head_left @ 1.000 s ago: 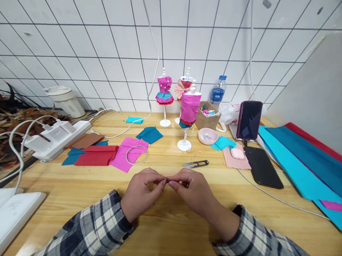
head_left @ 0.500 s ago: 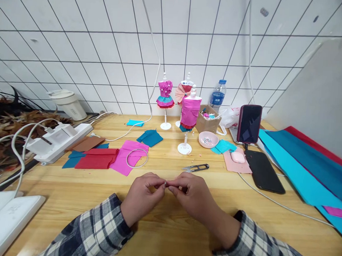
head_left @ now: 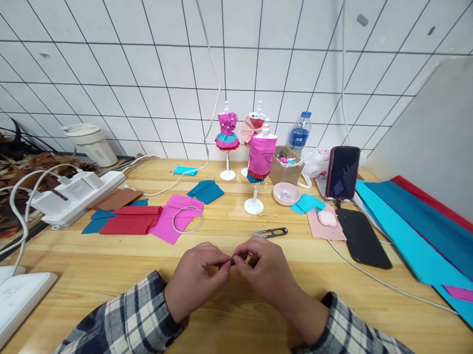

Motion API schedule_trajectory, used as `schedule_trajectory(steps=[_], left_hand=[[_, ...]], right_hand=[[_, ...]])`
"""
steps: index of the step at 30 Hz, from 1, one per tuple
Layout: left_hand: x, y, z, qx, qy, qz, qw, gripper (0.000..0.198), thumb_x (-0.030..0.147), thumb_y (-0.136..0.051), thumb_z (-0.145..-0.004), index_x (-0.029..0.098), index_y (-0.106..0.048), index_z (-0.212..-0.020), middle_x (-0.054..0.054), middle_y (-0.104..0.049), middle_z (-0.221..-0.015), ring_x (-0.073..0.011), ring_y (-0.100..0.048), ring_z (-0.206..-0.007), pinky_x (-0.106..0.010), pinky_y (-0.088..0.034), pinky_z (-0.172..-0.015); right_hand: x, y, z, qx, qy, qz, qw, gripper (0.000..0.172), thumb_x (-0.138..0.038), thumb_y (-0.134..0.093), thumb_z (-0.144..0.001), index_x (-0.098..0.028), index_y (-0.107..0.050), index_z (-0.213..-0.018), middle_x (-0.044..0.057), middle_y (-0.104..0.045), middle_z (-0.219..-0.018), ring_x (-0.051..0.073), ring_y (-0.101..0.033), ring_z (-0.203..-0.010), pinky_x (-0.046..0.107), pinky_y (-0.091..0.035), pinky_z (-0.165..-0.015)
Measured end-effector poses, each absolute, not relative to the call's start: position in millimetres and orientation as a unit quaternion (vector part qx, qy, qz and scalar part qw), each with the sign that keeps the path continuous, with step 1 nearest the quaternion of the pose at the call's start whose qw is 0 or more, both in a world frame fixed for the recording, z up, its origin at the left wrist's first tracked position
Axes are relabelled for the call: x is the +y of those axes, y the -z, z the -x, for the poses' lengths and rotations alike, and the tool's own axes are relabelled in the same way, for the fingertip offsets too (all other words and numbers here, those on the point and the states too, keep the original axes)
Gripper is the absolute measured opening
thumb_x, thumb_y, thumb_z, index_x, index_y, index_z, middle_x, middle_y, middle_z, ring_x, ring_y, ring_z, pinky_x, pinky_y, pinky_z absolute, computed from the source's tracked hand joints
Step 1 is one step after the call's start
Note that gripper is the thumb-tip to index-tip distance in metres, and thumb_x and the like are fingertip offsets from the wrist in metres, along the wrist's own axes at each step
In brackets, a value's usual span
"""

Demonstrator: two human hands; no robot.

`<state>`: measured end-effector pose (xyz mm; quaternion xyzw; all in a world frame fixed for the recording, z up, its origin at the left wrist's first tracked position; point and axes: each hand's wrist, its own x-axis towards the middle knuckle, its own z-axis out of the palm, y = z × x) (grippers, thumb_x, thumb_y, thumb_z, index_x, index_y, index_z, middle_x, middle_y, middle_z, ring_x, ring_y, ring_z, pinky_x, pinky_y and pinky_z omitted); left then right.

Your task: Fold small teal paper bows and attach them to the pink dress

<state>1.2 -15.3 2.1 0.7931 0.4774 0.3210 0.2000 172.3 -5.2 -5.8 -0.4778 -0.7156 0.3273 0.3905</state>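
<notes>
My left hand (head_left: pixel 198 279) and my right hand (head_left: pixel 266 267) meet over the front of the wooden table, thumbs and forefingers pinched together tip to tip. Something tiny and dark may be between the fingertips, too small to name. Just beyond my right hand lie black-handled thread snips (head_left: pixel 271 232). Past them stands a small white dress form (head_left: pixel 254 205) wrapped in magenta crepe paper (head_left: pixel 262 154) over a red and teal ruffle. A silver ring (head_left: pixel 187 231) rests on a magenta sheet (head_left: pixel 173 216), beyond my left hand.
Folded red paper (head_left: pixel 132 220) and a power strip (head_left: pixel 79 197) are at left. A pink bowl (head_left: pixel 286 200) of small beads, a cardboard box (head_left: pixel 287 172) and two dressed forms stand behind. Phones, including a flat black one (head_left: pixel 364 238), and long paper sheets (head_left: pixel 413 236) occupy the right.
The pinched fingertips have shifted slightly, and my left hand has moved a little to the right. The view has shifted slightly; the things on the table stay put.
</notes>
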Motion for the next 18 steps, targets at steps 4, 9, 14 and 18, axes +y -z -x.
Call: schedule_trajectory(steps=[4,9,14,18], left_hand=[[-14,-6,1,0.454,-0.348,-0.789,0.225,0.018,0.017,-0.058,-0.08,0.019,-0.075,-0.073,-0.002,-0.068,-0.062,-0.0129,-0.061,-0.06,-0.023,-0.046,-0.058],[-14,-5,3,0.419,-0.358,-0.798,0.242,0.017,0.017,-0.059,-0.081,0.02,-0.075,-0.081,-0.003,-0.07,-0.067,-0.0138,-0.063,-0.065,-0.024,-0.048,-0.062],[-10,3,5,0.407,-0.351,-0.809,0.237,0.017,0.02,-0.059,-0.083,0.019,-0.075,-0.079,-0.004,-0.066,-0.063,-0.0145,-0.06,-0.063,-0.025,-0.047,-0.059],[-3,9,9,0.432,-0.372,-0.785,0.243,0.019,0.022,-0.057,-0.085,0.019,-0.075,-0.081,-0.004,-0.067,-0.064,-0.0145,-0.06,-0.062,-0.025,-0.046,-0.058]], right_hand=[[-1,4,-171,-0.637,-0.447,0.496,0.386,0.007,-0.016,-0.059,-0.07,-0.018,-0.065,-0.069,-0.001,-0.059,-0.062,0.009,-0.047,-0.053,0.021,-0.037,-0.05],[3,3,-173,-0.511,-0.606,0.482,0.372,0.004,-0.022,-0.057,-0.07,-0.018,-0.055,-0.07,0.0,-0.068,-0.079,0.005,-0.046,-0.044,0.018,-0.031,-0.039],[5,2,-179,-0.406,-0.702,0.459,0.363,0.017,-0.024,-0.061,-0.067,-0.019,-0.045,-0.07,0.002,-0.071,-0.089,0.009,-0.062,-0.054,0.018,-0.042,-0.043],[7,2,-181,-0.337,-0.736,0.443,0.385,0.024,-0.023,-0.065,-0.065,-0.02,-0.043,-0.071,-0.003,-0.067,-0.071,0.008,-0.06,-0.057,0.017,-0.046,-0.05]])
